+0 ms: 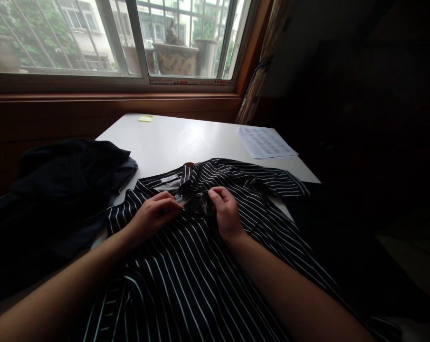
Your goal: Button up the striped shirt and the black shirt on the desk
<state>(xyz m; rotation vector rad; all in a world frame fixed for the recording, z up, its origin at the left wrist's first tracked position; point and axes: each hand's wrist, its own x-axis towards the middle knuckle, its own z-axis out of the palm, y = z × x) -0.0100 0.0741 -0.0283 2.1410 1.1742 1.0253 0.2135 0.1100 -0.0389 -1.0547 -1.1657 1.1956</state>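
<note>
A black shirt with white stripes lies spread over the table, its collar toward the window and one short sleeve stretched to the right. Inside the collar a white label shows. My left hand pinches the edge of the shirt's front opening, below the collar. Opposite it, my right hand is closed on the other edge, thumb against the fingers. Between the two hands the cloth gapes and its greyish inner side is visible. Whether a button sits under the fingertips I cannot tell.
A dark heap of clothing lies at the left. On the white table are printed sheets at the back right and a yellow sticky note near the far edge. Beyond stand a barred window and a tied curtain.
</note>
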